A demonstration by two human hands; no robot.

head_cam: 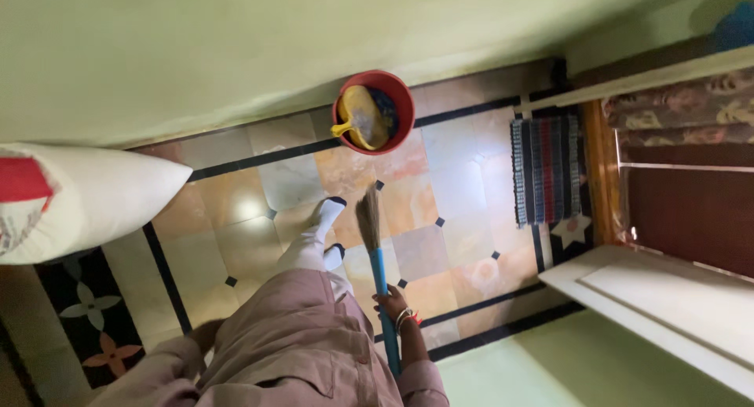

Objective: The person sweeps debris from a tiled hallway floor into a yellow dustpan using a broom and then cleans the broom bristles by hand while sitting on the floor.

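My right hand (392, 303), with bangles at the wrist, is closed around the blue handle of a broom (379, 270). The broom's brown bristles (367, 215) rest on the tiled floor (440, 191) next to my white-socked foot (322, 219). My left hand (206, 334) hangs by my pink clothing at the lower left. It is dark and blurred, and nothing shows in it. A red bucket (400, 101) stands against the wall beyond the bristles, with a yellow scoop (360, 116) inside.
A large white sack (78, 199) with a red patch lies at the left. A striped mat (544, 170) lies before a wooden threshold (603, 171) at the right. Green walls close in the floor on both sides.
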